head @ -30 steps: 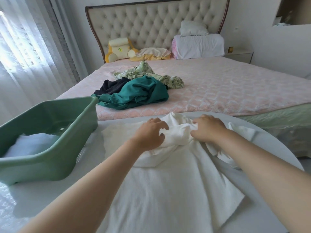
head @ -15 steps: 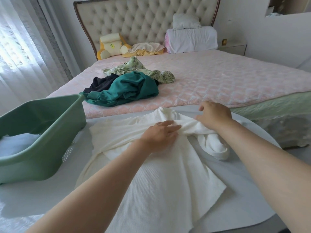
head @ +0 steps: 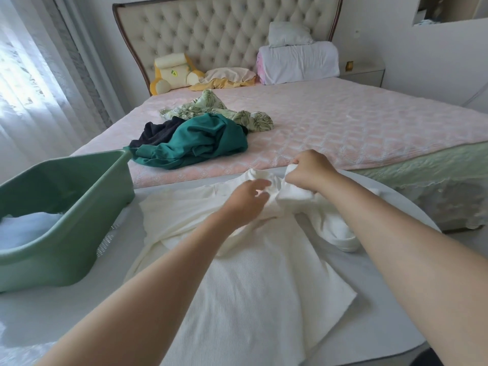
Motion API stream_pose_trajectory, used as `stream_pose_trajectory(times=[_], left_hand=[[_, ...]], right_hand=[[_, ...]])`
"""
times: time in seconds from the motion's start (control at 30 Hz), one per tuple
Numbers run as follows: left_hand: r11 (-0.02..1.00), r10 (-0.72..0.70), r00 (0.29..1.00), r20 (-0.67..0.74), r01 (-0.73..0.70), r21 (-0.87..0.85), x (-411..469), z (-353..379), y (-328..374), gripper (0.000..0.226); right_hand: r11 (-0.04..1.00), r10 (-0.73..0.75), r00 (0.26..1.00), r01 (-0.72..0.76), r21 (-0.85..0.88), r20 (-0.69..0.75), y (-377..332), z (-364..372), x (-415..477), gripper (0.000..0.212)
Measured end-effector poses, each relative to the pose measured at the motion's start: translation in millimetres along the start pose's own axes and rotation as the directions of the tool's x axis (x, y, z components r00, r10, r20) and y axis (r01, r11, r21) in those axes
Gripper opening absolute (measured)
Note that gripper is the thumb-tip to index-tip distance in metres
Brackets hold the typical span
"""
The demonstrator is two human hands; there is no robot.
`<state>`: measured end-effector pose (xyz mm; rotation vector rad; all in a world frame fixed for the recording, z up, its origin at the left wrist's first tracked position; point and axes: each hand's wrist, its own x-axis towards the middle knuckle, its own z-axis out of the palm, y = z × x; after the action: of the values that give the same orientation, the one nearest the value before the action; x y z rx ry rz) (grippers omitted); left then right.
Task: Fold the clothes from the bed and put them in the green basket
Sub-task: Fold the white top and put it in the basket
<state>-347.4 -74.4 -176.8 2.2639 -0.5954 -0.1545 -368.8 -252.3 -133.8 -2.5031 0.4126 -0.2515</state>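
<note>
A white ribbed top point(head: 253, 281) lies spread on the round white table point(head: 390, 331) in front of me. My right hand point(head: 309, 171) is shut on a fold of the top near its collar, lifted a little off the table. My left hand point(head: 245, 202) rests on the cloth just left of it, fingers apart. The green basket point(head: 66, 233) stands at the table's left with a white folded item point(head: 23, 228) inside. On the pink bed point(head: 356, 122) lie a teal garment point(head: 200, 141), a dark garment point(head: 155, 132) and a leaf-print garment point(head: 211, 108).
A tufted headboard point(head: 224, 30), pillows point(head: 298, 62) and a yellow plush toy point(head: 171, 75) sit at the bed's far end. A nightstand point(head: 364, 72) is at the back right. Sheer curtains point(head: 34, 83) hang along the left.
My right hand has closed on the cloth near the collar and raised it toward the left. My left hand slid up toward the collar, fingers spread.
</note>
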Motion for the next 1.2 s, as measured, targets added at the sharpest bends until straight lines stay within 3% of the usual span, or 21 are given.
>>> stream_pose_trajectory(times=[0.03, 0.1, 0.2, 0.27, 0.3, 0.33, 0.4, 0.47, 0.5, 0.57, 0.63, 0.67, 0.73, 0.8, 0.87, 0.97, 1.07, 1.2], left_hand=[[0.992, -0.044, 0.997, -0.055, 0.037, -0.123, -2.6, -6.1, -1.4, 0.032], [0.915, -0.157, 0.987, -0.036, 0.132, -0.382, -5.5, -20.4, -4.9, 0.031], [0.731, -0.293, 0.953, 0.081, 0.277, -0.623, -13.4, -40.6, -15.7, 0.056], [0.755, -0.377, 0.924, 0.068, 0.349, -0.554, -16.0, -47.6, -28.3, 0.059], [0.812, -0.400, 0.916, 0.019, 0.364, -0.455, -17.3, -48.8, -33.9, 0.049], [0.860, -0.412, 0.910, -0.039, 0.375, -0.347, -17.6, -48.8, -40.3, 0.039], [0.912, -0.405, 0.907, -0.116, 0.393, -0.117, -16.0, -46.9, -50.5, 0.044], [0.925, -0.353, 0.922, -0.156, 0.370, 0.093, -16.5, -42.6, -51.2, 0.057], [0.929, -0.280, 0.940, -0.194, 0.317, 0.191, -16.9, -40.4, -51.1, 0.059], [0.898, 0.002, 0.955, -0.295, 0.128, 0.421, -17.6, -36.0, -49.8, 0.059], [0.835, 0.229, 0.935, -0.272, -0.045, 0.548, -18.5, -31.3, -46.3, 0.050], [0.826, 0.242, 0.953, -0.180, -0.105, 0.553, -18.1, -27.6, -45.1, 0.048], [0.819, 0.111, 0.990, 0.084, -0.139, 0.557, -19.4, -15.9, -43.9, 0.051], [0.799, -0.011, 0.977, 0.215, -0.121, 0.589, -21.4, -7.4, -44.7, 0.055], [0.787, -0.045, 0.978, 0.206, -0.092, 0.610, -19.2, -7.8, -42.4, 0.056], [0.765, -0.062, 0.984, 0.165, -0.059, 0.641, -16.0, -12.2, -28.0, 0.052], [0.840, 0.075, 0.993, 0.087, -0.110, 0.532, -17.9, -3.8, -8.6, 0.048], [0.920, 0.225, 0.969, 0.104, -0.247, 0.306, -20.7, 19.1, 24.5, 0.038]], right_hand=[[0.992, 0.027, 0.999, -0.031, 0.126, 0.038, -10.4, 4.9, -0.7, 0.013], [0.924, 0.046, 0.987, -0.100, 0.368, 0.154, -31.5, 14.4, -6.5, 0.022], [0.826, -0.073, 0.920, -0.161, 0.539, 0.386, -56.7, 26.6, -16.1, 0.035], [0.820, -0.076, 0.901, -0.187, 0.541, 0.427, -62.3, 34.5, -18.0, 0.042], [0.854, -0.064, 0.922, -0.148, 0.499, 0.382, -61.0, 38.7, -16.9, 0.040], [0.910, -0.071, 0.950, -0.064, 0.411, 0.305, -58.1, 42.3, -15.3, 0.036], [0.974, -0.157, 0.968, 0.119, 0.192, 0.194, -47.1, 49.9, -12.5, 0.030], [0.978, -0.209, 0.944, 0.205, 0.041, 0.255, -36.5, 57.2, -16.0, 0.031], [0.973, -0.206, 0.929, 0.227, -0.035, 0.308, -30.3, 62.3, -16.7, 0.033], [0.942, -0.182, 0.908, 0.271, -0.199, 0.376, -19.2, 72.0, -17.8, 0.036], [0.895, -0.191, 0.911, 0.314, -0.316, 0.365, -12.2, 76.6, -20.7, 0.039], [0.879, -0.200, 0.913, 0.327, -0.346, 0.355, -9.8, 77.2, -22.1, 0.041], [0.867, -0.202, 0.903, 0.345, -0.360, 0.379, -6.7, 76.7, -25.2, 0.048], [0.870, -0.180, 0.874, 0.355, -0.342, 0.451, -4.7, 75.1, -29.6, 0.053], [0.888, -0.175, 0.867, 0.344, -0.306, 0.466, -1.7, 66.3, -33.0, 0.051], [0.951, -0.208, 0.915, 0.272, -0.148, 0.346, 7.0, 44.4, -35.9, 0.043], [0.964, -0.238, 0.948, 0.257, -0.069, 0.212, 23.7, 21.3, -36.7, 0.043], [0.958, -0.217, 0.960, 0.245, -0.151, 0.177, 51.9, 0.2, -42.9, 0.027]])
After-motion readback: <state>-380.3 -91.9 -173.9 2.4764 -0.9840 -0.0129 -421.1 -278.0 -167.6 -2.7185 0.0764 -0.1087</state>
